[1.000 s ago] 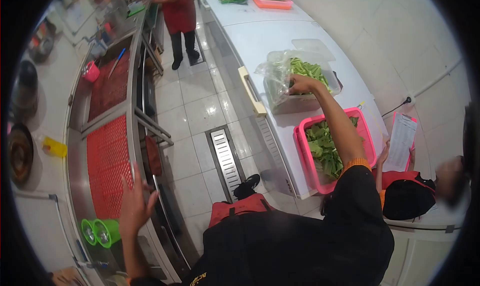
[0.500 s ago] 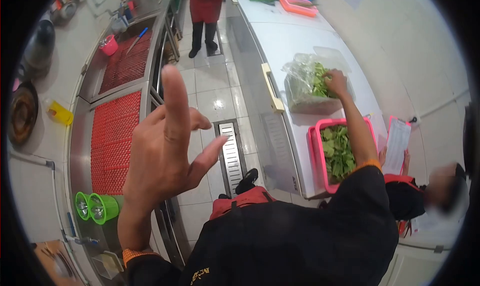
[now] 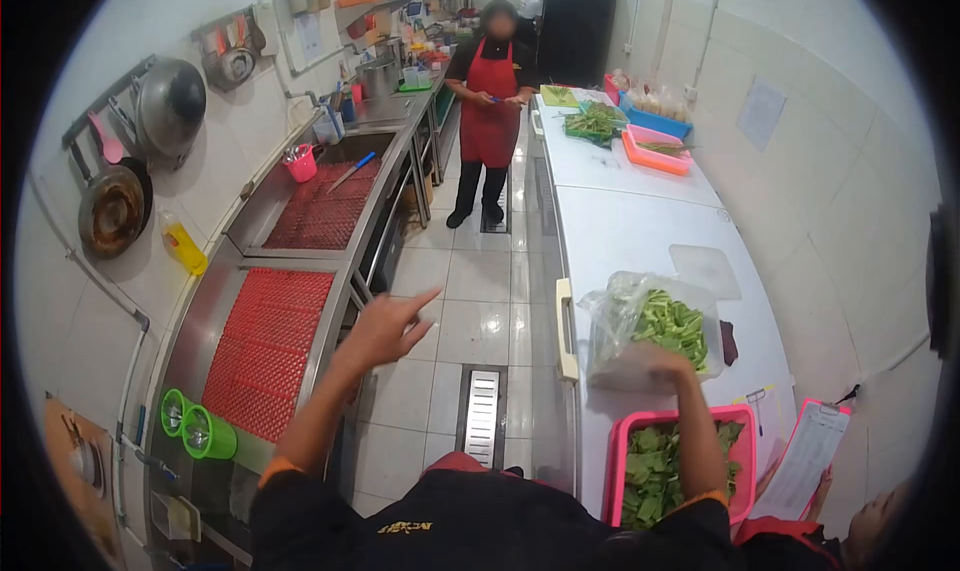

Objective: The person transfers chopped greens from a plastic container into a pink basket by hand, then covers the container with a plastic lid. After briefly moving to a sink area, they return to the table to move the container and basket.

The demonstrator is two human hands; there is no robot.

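Note:
My left hand (image 3: 388,329) is raised over the aisle, holding nothing, with index finger stretched out and thumb apart. My right hand (image 3: 655,361) is at the near side of a clear plastic container (image 3: 625,373) on the white counter; its fingers are smeared by motion. Cut green vegetable stems (image 3: 672,323) fill that container, and a clear plastic bag (image 3: 612,306) lies over its left side. Beneath my right forearm sits a pink basket (image 3: 618,441) of leafy greens (image 3: 655,471). A clear lid (image 3: 705,271) rests behind the container.
Along the left runs a steel sink counter with red mats (image 3: 270,341), a blue-handled knife (image 3: 352,171) and green baskets (image 3: 208,433). A person in a red apron (image 3: 490,121) stands up the aisle. At lower right, another person holds a clipboard (image 3: 805,461).
My view has tilted up, showing more of the far kitchen. My left hand has lowered away from the camera. My right hand has moved from the stems to the container's near side.

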